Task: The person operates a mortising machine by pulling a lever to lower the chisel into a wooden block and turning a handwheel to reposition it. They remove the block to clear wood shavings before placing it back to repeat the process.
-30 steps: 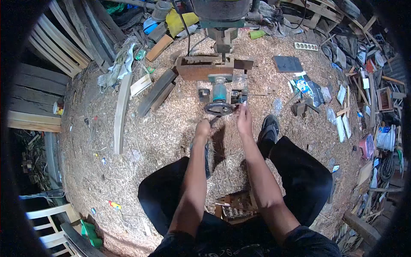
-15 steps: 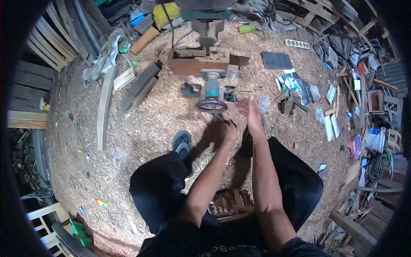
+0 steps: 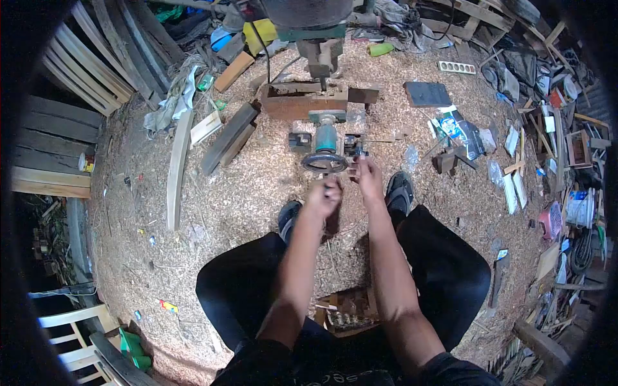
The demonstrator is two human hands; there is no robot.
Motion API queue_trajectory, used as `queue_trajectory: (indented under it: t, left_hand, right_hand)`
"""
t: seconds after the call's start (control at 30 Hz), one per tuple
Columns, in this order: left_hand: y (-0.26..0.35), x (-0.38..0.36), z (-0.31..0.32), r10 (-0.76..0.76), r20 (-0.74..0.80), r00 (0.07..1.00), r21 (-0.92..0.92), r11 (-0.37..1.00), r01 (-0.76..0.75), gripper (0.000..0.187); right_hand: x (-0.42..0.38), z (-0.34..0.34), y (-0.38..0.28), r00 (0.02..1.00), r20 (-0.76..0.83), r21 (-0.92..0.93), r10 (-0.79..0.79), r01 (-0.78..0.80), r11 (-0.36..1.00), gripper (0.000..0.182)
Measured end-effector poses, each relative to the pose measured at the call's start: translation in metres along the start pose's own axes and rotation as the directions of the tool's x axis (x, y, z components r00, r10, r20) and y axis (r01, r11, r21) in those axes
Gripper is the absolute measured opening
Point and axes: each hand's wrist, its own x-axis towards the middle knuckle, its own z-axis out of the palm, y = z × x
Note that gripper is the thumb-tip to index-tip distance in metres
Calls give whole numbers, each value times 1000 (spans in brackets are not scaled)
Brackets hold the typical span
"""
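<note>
Directly ahead stands a drill-press-like machine with a green body (image 3: 326, 137) and a dark round handwheel (image 3: 325, 163) facing me. My left hand (image 3: 323, 198), smeared by motion, curls just below the wheel, its fingers round the wheel's dark handle (image 3: 330, 187). My right hand (image 3: 366, 179) is beside the wheel's right rim, fingers bent and apart, fingertips close to a small dark clamp part (image 3: 355, 147). Behind the green body sits a hollowed wooden block (image 3: 296, 107), beneath the machine's drill bit (image 3: 323, 82).
Wood shavings (image 3: 244, 193) cover the ground. Dark beams (image 3: 230, 138) and a long pale plank (image 3: 179, 170) lie to the left. To the right are a dark slab (image 3: 428, 94), a power strip (image 3: 456, 67) and scattered packaging. An open wooden box (image 3: 347, 309) sits between my legs.
My left hand has shifted left under the handwheel. My right hand has come down and left, its fingers bending from stretched out. The view has moved slightly, and my right shoe now shows.
</note>
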Motion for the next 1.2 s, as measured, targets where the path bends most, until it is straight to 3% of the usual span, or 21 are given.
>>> queue_trajectory:
  t: [0.03,0.17,0.2,0.27,0.3,0.33,0.43,0.47,0.57,0.63,0.67,0.77,0.8,0.9,1.0,1.1,1.13,1.2]
  left_hand:
    - [28,-4,-14,-109,79,991,-78,990,115,12]
    - [86,-30,-16,-385,20,923,-123,915,385,23]
    - [86,-24,-20,-303,-86,949,-33,953,301,34]
    - [69,-31,-14,45,-198,979,372,928,33,34]
    - [58,-32,-11,230,-194,954,564,822,-84,34]
    - [48,-26,-14,609,-137,781,933,343,-104,35]
    - [36,-21,-13,862,273,428,962,-243,-123,32]
    - [38,-22,-10,877,219,428,973,-160,-168,29]
    - [35,-15,-22,896,315,313,944,-261,-202,23]
    - [61,-17,-40,892,-32,451,951,165,-260,18]
    - [76,-16,-50,830,-189,524,890,370,-265,16]
    - [92,28,-101,928,-35,370,953,142,-267,13]
    - [85,22,-91,955,-2,297,897,132,-421,13]
    - [87,4,-74,948,68,311,967,15,-256,15]
    - [99,11,-92,821,-43,569,972,165,-165,25]
    - [103,3,-86,468,-222,856,857,512,-57,38]
    - [98,-4,-81,498,-188,847,905,422,-47,43]
    - [84,13,-101,767,87,636,993,-15,-117,42]
  right_hand:
    - [5,7,0,999,40,-7,-8,8,1000,42]
    - [-4,45,-20,979,11,-147,-203,202,968,44]
    - [-16,55,-38,963,48,-152,-263,268,952,44]
    - [-18,69,-44,975,82,-182,-208,220,958,44]
    - [-17,73,-46,978,98,-195,-182,199,960,45]
    - [-8,74,-36,980,76,-243,-183,196,950,41]
    - [3,79,-13,964,41,-133,-262,265,955,35]
    - [5,78,-9,965,35,-114,-259,261,959,34]
    - [-6,82,-17,967,24,-111,-255,256,960,32]
    - [-9,88,-24,960,28,-169,-278,278,946,32]
    - [3,91,-5,950,52,-96,-307,311,946,31]
    - [7,94,1,902,51,-209,-428,429,879,33]
    - [7,96,4,911,28,-201,-411,408,891,33]
    - [5,100,2,925,-30,-174,-380,369,913,33]
    - [2,101,2,917,-35,-164,-397,387,907,33]
    - [3,101,-3,900,-3,-168,-436,429,888,32]
    - [3,101,-5,899,3,-172,-438,432,885,32]
    - [-1,100,-9,894,-14,-173,-447,438,882,32]
